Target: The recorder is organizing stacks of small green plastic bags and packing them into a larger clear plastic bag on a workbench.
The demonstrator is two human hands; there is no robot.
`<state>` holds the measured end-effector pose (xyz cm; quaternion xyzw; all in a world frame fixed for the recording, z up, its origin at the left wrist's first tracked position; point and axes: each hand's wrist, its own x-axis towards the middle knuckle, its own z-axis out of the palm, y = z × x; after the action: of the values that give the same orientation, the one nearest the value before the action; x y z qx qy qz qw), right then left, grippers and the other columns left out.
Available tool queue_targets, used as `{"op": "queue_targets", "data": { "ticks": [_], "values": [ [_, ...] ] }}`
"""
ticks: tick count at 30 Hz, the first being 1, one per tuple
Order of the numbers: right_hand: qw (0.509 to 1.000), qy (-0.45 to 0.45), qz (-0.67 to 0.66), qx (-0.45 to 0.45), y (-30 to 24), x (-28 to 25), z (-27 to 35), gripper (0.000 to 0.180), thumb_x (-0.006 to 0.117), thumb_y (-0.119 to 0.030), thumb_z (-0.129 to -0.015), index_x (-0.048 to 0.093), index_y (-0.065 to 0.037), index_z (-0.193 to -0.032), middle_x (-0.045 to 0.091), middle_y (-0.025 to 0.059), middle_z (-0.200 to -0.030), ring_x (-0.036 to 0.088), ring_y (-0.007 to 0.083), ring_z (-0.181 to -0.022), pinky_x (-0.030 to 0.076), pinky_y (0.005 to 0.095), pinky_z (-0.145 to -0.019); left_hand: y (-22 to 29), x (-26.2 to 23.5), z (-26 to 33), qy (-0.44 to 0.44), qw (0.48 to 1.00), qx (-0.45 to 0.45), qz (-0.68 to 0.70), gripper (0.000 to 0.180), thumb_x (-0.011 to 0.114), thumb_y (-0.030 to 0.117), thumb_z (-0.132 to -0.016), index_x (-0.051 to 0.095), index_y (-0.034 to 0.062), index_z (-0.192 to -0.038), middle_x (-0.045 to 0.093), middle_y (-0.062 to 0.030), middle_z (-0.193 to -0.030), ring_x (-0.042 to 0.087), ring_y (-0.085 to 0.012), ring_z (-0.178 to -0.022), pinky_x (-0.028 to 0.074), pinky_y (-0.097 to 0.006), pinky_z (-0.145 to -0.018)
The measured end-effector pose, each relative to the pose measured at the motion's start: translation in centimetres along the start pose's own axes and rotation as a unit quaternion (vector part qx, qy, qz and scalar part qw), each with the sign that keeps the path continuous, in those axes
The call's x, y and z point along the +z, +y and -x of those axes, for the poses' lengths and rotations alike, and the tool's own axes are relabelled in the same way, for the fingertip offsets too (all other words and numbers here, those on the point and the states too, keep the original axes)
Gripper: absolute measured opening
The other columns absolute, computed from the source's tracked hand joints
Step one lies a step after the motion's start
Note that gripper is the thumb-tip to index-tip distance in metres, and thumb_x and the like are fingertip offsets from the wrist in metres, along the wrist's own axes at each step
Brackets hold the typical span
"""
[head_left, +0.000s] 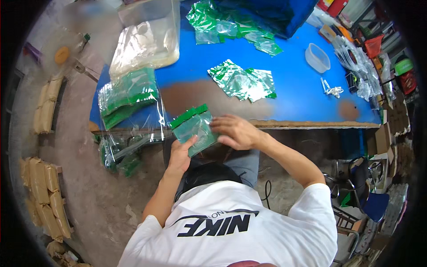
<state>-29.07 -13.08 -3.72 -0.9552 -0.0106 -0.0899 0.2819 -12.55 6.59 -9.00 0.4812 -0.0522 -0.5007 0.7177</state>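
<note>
Right now the left hand (180, 155) holds a small see-through bag with a green strip (194, 129) from below, thumb up against its lower edge. The right hand (235, 132) lies flat on the same bag, fingers spread and pressing its right side. The bag sits just over the near edge of the blue table (293, 89), in front of the person's white shirt (231, 227).

To the left, a big clear bag full of green bags (128, 94) rests on the table corner, and another bunch (119, 153) hangs below it. A small heap of green bags (242, 82) lies farther back on the table, well apart from the hands. A clear plastic tub (317, 58) stands to the right.
</note>
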Motion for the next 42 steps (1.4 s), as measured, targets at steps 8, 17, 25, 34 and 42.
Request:
{"op": "queue_targets", "data": {
  "ticks": [8, 17, 25, 34, 42],
  "values": [
    [0.942, 0.091, 0.259, 0.191, 3.1, -0.1, 1.4, 0.064, 0.049, -0.052, -0.097, 0.051, -0.003, -0.139, 0.047, 0.0229, -0.143, 0.033, 0.0420, -0.141, 0.023, 0.0560, -0.117, 0.0, 0.9, 1.0, 0.013, 0.991, -0.064, 0.119, 0.039, 0.070, 0.006, -0.091, 0.058, 0.0013, -0.127, 0.065, -0.0094, -0.122, 0.063, -0.0212, -0.111, 0.052, -0.038, -0.096],
    [0.925, 0.145, 0.313, 0.156, 4.0, -1.7, -1.6, 0.055, 0.056, -0.039, -0.096, 0.052, -0.004, -0.138, 0.046, 0.0204, -0.146, 0.038, 0.0433, -0.137, 0.026, 0.0530, -0.117, -0.6, 0.9, 0.6, 0.002, 0.998, -0.011, 0.067, 0.039, 0.071, 0.005, -0.090, 0.057, 0.0017, -0.126, 0.065, -0.0093, -0.121, 0.065, -0.0235, -0.109, 0.055, -0.040, -0.093],
    [0.991, 0.096, 0.058, 0.068, 1.4, -1.1, 2.1, 0.060, 0.063, -0.038, -0.091, 0.051, -0.002, -0.138, 0.052, 0.0204, -0.140, 0.047, 0.0403, -0.130, 0.030, 0.0514, -0.116, -1.6, 0.5, 0.9, -0.026, 0.995, -0.089, 0.040, 0.041, 0.070, 0.008, -0.091, 0.056, 0.0026, -0.128, 0.065, -0.0088, -0.122, 0.066, -0.0218, -0.108, 0.057, -0.037, -0.089],
    [0.981, 0.058, 0.153, 0.104, -0.6, 1.1, 4.5, 0.063, 0.061, -0.038, -0.093, 0.046, -0.001, -0.141, 0.045, 0.0210, -0.146, 0.039, 0.0402, -0.138, 0.024, 0.0564, -0.117, -2.6, 1.8, -0.1, -0.080, 0.990, -0.110, 0.042, 0.039, 0.068, 0.007, -0.091, 0.056, 0.0019, -0.127, 0.064, -0.0095, -0.123, 0.065, -0.0215, -0.108, 0.055, -0.037, -0.092],
    [0.935, 0.097, 0.282, 0.191, 3.4, -1.0, 1.5, 0.062, 0.054, -0.044, -0.097, 0.045, -0.004, -0.144, 0.045, 0.0188, -0.148, 0.028, 0.0433, -0.144, 0.020, 0.0574, -0.119, -1.1, -0.1, 0.2, -0.046, 0.986, -0.086, 0.136, 0.037, 0.069, 0.008, -0.091, 0.058, 0.0016, -0.126, 0.065, -0.0083, -0.120, 0.066, -0.0217, -0.108, 0.056, -0.037, -0.090]
  ]
}}
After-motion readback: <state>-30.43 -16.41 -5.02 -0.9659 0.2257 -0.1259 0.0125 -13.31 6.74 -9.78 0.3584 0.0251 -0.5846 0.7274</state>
